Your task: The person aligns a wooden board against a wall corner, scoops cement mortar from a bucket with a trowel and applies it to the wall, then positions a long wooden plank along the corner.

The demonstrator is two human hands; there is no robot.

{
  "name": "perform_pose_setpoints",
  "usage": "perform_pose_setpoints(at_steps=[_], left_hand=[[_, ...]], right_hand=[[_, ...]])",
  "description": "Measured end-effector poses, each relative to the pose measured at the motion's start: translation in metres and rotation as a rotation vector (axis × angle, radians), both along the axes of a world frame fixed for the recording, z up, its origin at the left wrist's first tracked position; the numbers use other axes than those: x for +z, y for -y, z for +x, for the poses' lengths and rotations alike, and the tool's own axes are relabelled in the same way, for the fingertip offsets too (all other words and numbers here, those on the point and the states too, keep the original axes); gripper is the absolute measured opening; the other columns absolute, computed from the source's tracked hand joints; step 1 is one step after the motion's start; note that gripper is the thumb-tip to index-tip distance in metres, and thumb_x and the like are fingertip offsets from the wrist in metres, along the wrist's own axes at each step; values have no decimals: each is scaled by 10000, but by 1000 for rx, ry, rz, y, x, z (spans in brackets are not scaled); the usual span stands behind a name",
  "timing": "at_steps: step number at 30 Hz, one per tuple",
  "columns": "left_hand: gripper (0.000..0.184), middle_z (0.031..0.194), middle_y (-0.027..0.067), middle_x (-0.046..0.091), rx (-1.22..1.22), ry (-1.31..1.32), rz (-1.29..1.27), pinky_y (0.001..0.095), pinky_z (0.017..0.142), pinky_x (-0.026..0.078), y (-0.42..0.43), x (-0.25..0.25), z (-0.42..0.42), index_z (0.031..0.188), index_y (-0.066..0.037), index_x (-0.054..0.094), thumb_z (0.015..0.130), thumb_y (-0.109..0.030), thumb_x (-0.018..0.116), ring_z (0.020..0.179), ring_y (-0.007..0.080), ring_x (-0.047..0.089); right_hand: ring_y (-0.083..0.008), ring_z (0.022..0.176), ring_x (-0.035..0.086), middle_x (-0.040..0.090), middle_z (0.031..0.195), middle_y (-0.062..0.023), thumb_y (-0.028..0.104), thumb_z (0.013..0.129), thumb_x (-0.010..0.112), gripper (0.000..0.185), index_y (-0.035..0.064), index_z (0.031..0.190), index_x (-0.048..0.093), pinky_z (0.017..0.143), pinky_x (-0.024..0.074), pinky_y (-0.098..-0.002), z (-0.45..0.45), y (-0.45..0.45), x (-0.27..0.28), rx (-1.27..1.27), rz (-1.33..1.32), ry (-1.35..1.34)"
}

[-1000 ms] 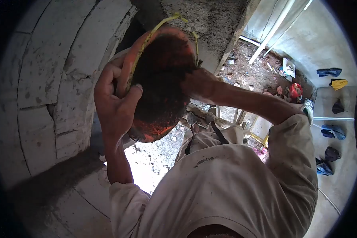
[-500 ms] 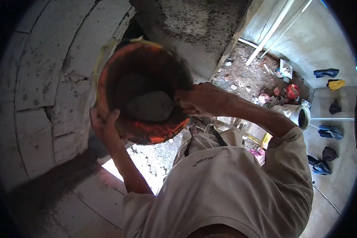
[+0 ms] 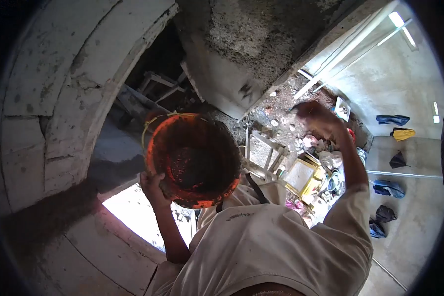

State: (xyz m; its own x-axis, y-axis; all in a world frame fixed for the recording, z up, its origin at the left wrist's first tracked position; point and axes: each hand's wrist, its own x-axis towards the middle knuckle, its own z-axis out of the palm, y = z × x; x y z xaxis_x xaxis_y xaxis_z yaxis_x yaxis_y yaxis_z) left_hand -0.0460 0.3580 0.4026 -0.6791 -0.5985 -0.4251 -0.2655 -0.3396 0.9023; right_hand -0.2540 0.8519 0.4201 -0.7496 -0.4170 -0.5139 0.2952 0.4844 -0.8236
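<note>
My left hand (image 3: 155,191) grips the lower left side of an orange bucket (image 3: 158,148), thumb at the rim and fingers outside. The bucket is tilted with its mouth towards me. Its inner wall is smeared dark, and dark wet-looking material (image 3: 190,165) lies inside. A thin yellow handle or cord (image 3: 144,135) hangs at its left edge. My right hand (image 3: 316,117) is raised to the right, apart from the bucket. It is smeared by motion, so its fingers and anything in them cannot be made out. No trowel blade shows clearly.
A rough concrete slab (image 3: 241,44) with a dark mark rises above the bucket. Pale block walls (image 3: 44,103) curve on the left. Below right are a wooden frame (image 3: 266,148), a yellow-edged box (image 3: 301,175) and rubble. Clothes (image 3: 392,120) hang along the right wall.
My right hand has left the bucket, where it gripped a trowel, and swung up and right. The trowel no longer shows in the bucket. The bucket appears lower and further right.
</note>
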Motion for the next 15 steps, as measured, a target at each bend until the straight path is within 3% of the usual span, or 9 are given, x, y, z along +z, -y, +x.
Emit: perform_pose_setpoints(at_steps=[2,3,5,6,7,8,10,12,15], left_hand=[[270,808,15,464,-5,-51,-51,294,623,460,-12,15,-14,840,-95,446,652,-25,626,699,143,510],[273,794,9,454,-4,-58,-76,287,607,452,-17,22,-20,830,-97,441,650,-19,630,679,131,497],[276,768,-1,439,-2,20,-182,276,563,427,-27,36,-25,819,-94,437,655,-17,645,638,116,470],[276,768,-1,439,-16,19,-191,276,563,427,-30,39,-28,819,-94,437,655,-17,645,638,116,470],[271,768,-3,434,-56,-43,-233,267,566,417,-34,41,-32,821,-89,442,658,-22,649,637,110,456],[268,769,-4,429,-93,-112,-269,258,569,407,-39,43,-37,823,-84,448,662,-27,654,635,103,443],[265,767,-2,416,-132,-145,-350,266,604,404,-47,43,-50,787,-84,428,649,-30,649,665,112,441],[266,765,1,403,-145,-155,-423,274,638,400,-56,40,-62,751,-84,409,637,-33,644,696,120,440],[233,751,12,391,-342,-220,-780,299,657,397,-67,54,-78,810,-38,432,682,-22,626,685,132,410]], right_hand=[[-56,714,503,594,832,10,64,767,625,225,44,991,617,614,454,-265,-49,-58,27,-148,27,-275],[-62,713,479,570,837,20,88,789,608,242,48,1028,599,622,440,-259,-46,-47,87,-93,224,-698],[-78,694,472,539,850,43,223,843,600,388,55,1192,574,632,419,-231,-68,-109,150,-256,229,-714],[-49,729,486,642,1015,-12,337,913,594,446,37,1242,566,622,400,-222,-41,-77,217,-216,218,-798],[-50,740,492,639,1055,-9,269,898,627,407,64,1245,572,617,399,-223,-28,-71,241,-191,212,-935],[-69,750,511,638,1048,-4,209,887,644,391,71,1246,576,616,407,-250,-9,-57,271,-169,550,-876],[-99,733,526,639,992,-30,196,871,643,354,68,1197,598,635,433,-263,19,-41,261,-45,454,-1078],[-156,747,588,649,1005,-91,177,840,643,301,59,1116,615,687,488,-286,48,-18,241,172,443,-925],[-262,889,616,630,996,-119,111,826,600,152,55,967,611,830,480,-371,79,44,195,434,768,-989]])
